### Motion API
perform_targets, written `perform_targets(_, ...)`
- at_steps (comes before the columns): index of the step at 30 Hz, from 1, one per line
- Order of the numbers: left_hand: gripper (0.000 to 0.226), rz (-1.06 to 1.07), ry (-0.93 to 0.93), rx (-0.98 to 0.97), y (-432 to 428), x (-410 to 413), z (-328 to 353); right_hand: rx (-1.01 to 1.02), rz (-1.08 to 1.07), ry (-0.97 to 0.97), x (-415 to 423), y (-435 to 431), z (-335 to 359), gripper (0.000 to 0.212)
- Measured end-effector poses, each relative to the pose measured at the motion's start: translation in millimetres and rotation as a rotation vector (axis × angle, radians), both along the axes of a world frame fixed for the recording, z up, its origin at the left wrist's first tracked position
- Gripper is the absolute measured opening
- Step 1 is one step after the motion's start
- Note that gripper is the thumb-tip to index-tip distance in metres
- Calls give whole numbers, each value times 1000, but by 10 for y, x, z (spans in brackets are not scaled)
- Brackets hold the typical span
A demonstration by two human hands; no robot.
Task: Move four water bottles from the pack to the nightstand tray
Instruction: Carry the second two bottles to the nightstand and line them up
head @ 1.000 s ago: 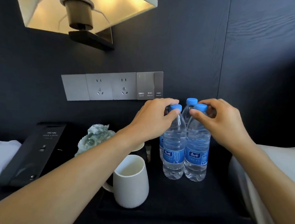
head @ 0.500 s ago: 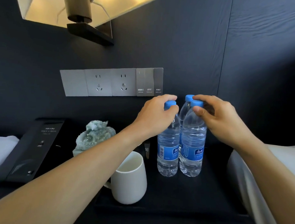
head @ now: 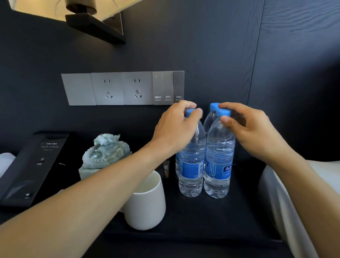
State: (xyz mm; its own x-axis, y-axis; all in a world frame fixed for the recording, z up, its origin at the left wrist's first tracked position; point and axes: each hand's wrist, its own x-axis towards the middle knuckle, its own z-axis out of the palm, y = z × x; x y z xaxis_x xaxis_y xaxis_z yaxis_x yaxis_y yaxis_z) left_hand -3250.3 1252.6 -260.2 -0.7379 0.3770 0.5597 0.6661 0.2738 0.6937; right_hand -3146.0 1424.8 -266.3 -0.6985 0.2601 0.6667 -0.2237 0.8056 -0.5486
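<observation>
Left hand [head: 176, 127]: at the top of the front-left bottle, thumb and fingers pinched on its blue cap; forearm running down toward 7 o'clock across the white mug.
Right hand [head: 251, 130]: at the top of the front-right bottle, index finger over the cap, thumb pressed just under it at the neck; forearm running off toward 5 o'clock.
Front-left bottle [head: 190, 168]: upright on the tray, directly under the left hand, at 6 o'clock from the fingers; blue label with barcode facing the camera.
Front-right bottle [head: 219, 162]: upright, touching the front-left bottle at its 3 o'clock side; hanging below the right hand's fingertips, at 8 o'clock from the palm.
Rear bottle [head: 211, 119]: behind the front pair at 12 o'clock, blue cap showing between the two hands; contact with either hand unclear.
Fourth bottle [head: 177, 164]: only a sliver of label showing behind the front-left bottle, at its 9 o'clock edge.
Tray [head: 210, 218]: dark, on the nightstand, bottles grouped near its back.
White mug [head: 145, 204]: on the tray at 8 o'clock from the bottles, partly under the left forearm.
Green stone ornament [head: 105, 151]: at 9 o'clock from the bottles, apart from them.
Black phone [head: 27, 165]: far left, at 9 o'clock from the ornament.
Socket panel [head: 122, 87]: on the dark wall, at 11 o'clock from the left hand.
Wall lamp [head: 79, 6]: top left, lit.
</observation>
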Motion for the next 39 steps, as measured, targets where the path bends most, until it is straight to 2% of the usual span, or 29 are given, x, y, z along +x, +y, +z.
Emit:
perform_targets(2, 46, -85, -56, 43, -72, -15, -8, 30, 9, -26, 7, 20, 11, 34)
perform_targets(5, 34, -84, 59, 56, -110, -22, -56, 40, -18, -15, 8, -12, -15, 33)
perform_targets(7, 31, -50, 90, 74, -91, -28, -86, 38, -83, 31, 4, -67, -47, 34)
perform_targets(10, 40, 65, 103, 51, -19, -21, -77, 60, -149, 48, 6, -133, -52, 43)
perform_targets(15, 51, 215, 166, -22, 79, 2, -43, 9, -66, -3, 58, -124, 21, 43)
perform_targets(21, 35, 9, 87, 71, -9, -26, -104, 9, -6, -22, 32, -71, 28, 41)
perform_targets(24, 24, 8, 115, 99, -18, -44, -119, 15, 15, -25, 2, -50, 16, 42)
perform_targets(31, 52, 189, 126, 48, 74, -33, -99, 38, -5, -18, 11, -63, 20, 42)
perform_targets(36, 40, 94, 84, 59, 49, -40, -159, 62, -30, -24, 34, -101, 45, 42)
perform_targets(39, 38, 89, 123, 25, 6, -49, -233, 55, -38, -22, 37, -119, 46, 42)
